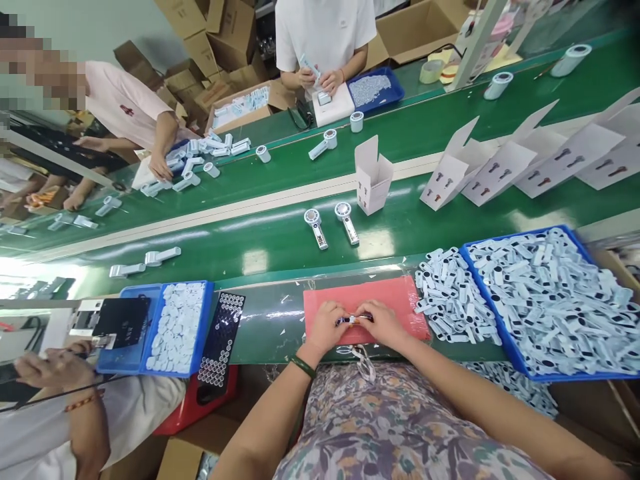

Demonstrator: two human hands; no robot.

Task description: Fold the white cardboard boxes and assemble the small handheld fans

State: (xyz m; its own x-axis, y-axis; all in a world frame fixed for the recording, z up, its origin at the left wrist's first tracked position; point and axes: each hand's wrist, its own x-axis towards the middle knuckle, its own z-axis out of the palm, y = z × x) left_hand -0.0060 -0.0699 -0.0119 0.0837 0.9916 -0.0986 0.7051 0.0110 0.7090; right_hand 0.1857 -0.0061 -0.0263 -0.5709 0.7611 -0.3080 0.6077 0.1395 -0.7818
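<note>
Evidently for steadiness, the left hand [326, 325] and right hand [386, 323] pinch opposite ends of a small part [354, 319], each grip closed, over the red mat [370, 295] at the near edge of the surface [270, 340].

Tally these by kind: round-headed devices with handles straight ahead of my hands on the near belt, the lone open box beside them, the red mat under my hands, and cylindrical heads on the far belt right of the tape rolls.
Handled devices: 2
Open box: 1
Red mat: 1
Cylindrical heads: 2
Total: 6
</note>
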